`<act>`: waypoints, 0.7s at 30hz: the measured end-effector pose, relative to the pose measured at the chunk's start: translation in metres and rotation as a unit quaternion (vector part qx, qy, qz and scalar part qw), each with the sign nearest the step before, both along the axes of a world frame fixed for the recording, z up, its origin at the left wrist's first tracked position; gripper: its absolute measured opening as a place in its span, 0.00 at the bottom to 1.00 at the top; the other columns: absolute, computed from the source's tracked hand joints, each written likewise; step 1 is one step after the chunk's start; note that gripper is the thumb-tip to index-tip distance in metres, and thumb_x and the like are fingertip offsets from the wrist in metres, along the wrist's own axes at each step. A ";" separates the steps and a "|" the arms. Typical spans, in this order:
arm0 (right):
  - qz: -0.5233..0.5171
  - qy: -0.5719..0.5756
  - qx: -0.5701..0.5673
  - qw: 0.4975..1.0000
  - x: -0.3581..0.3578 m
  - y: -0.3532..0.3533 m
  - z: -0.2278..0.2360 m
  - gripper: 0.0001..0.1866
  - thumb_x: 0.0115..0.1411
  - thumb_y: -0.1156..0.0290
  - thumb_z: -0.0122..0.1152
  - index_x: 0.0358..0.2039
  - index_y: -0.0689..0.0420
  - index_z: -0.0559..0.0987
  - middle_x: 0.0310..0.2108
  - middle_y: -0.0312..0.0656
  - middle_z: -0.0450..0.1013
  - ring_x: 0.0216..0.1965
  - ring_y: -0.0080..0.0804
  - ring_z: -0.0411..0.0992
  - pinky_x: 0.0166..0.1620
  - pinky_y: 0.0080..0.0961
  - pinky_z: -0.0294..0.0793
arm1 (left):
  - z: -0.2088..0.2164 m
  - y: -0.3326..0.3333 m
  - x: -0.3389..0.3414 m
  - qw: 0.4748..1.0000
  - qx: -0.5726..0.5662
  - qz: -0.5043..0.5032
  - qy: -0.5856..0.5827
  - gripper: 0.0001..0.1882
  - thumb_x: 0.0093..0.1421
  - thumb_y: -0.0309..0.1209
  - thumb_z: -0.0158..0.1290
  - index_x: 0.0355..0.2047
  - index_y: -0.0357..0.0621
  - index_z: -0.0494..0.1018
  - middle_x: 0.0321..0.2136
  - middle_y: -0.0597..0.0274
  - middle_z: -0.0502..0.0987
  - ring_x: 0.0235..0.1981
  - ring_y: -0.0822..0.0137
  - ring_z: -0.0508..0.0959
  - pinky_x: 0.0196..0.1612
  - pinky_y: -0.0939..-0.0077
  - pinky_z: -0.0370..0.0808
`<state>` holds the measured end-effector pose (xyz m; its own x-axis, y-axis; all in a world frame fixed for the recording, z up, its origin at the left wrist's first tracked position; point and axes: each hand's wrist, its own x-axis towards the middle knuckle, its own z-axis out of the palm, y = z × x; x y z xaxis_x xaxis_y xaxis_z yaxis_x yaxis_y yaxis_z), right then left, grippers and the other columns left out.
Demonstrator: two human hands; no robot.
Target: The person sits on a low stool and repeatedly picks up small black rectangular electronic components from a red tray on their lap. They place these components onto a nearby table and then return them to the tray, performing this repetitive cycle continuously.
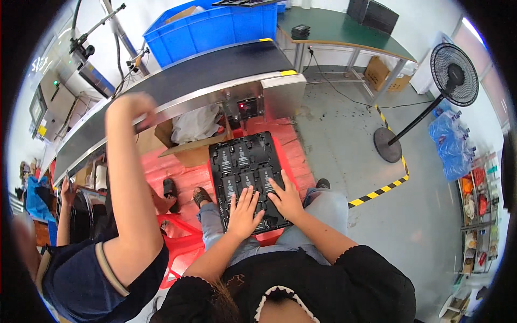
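Observation:
A black plastic tray (215, 157) with moulded compartments lies in front of me, across a red stool (284, 157) between my knees. Several flat black packs (242, 156) with pale print, which look like batteries, sit in its compartments. My left hand (245, 213) rests flat over the near middle of the tray, fingers stretched and slightly apart. To its right, my right hand (287, 200) lies with spread fingers on the tray's right side, over a pack. Neither hand grips anything; the packs under my palms are partly hidden.
A co-worker's raised arm (129, 177) crosses close on my left. Ahead runs a conveyor belt (215, 67), with a blue bin (212, 35) behind it and an open carton (196, 153) below. A standing fan (455, 72) and a green table (334, 29) are at the right.

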<state>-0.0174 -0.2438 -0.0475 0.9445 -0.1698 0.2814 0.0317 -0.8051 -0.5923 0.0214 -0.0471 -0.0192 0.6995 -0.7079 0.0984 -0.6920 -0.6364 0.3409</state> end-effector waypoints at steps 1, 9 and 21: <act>-0.001 0.006 0.011 1.000 0.000 -0.001 0.000 0.27 0.61 0.54 0.56 0.60 0.46 0.71 0.67 0.59 0.49 0.60 0.61 0.58 0.59 0.50 0.60 | -0.001 -0.001 0.001 1.000 0.007 -0.003 0.004 0.35 0.62 0.46 0.49 0.65 0.43 0.56 0.68 0.52 0.50 0.70 0.55 0.49 0.68 0.46 0.40; -0.013 0.023 0.194 0.981 0.020 -0.049 0.046 0.39 0.55 0.56 0.66 0.61 0.63 0.63 0.61 0.61 0.56 0.64 0.55 0.54 0.65 0.43 0.54 | 0.011 0.008 0.023 0.989 -0.135 0.064 0.005 0.24 0.60 0.37 0.54 0.54 0.38 0.69 0.60 0.49 0.64 0.64 0.49 0.60 0.65 0.48 0.53; -0.210 -0.108 0.137 0.962 0.206 -0.286 0.208 0.53 0.48 0.51 0.72 0.67 0.60 0.54 0.61 0.56 0.59 0.60 0.45 0.62 0.59 0.41 0.62 | 0.010 -0.015 0.058 0.995 0.013 0.090 0.050 0.33 0.59 0.42 0.52 0.61 0.38 0.61 0.64 0.37 0.52 0.67 0.43 0.52 0.65 0.33 0.40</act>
